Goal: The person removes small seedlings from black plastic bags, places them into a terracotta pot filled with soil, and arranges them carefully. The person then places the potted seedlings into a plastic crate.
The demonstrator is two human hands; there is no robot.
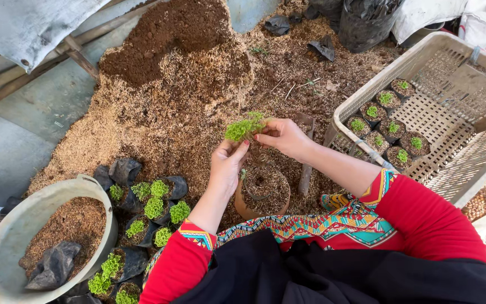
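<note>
Left hand [226,163] and right hand [283,137] both pinching a green seedling clump [244,128] above a soil-filled pot [263,191], black seedling bags [142,217] lower left, grey crate [451,163] at right, basin [7,236] beside.

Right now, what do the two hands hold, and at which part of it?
Both hands hold one clump of small green seedlings. The left hand pinches its lower end from below; the right hand pinches its right side. Whether roots are gripped cannot be told.

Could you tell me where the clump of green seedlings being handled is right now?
In the head view, the seedling clump sits mid-frame, pinched between the left hand and right hand, above the soil-filled pot.
</note>
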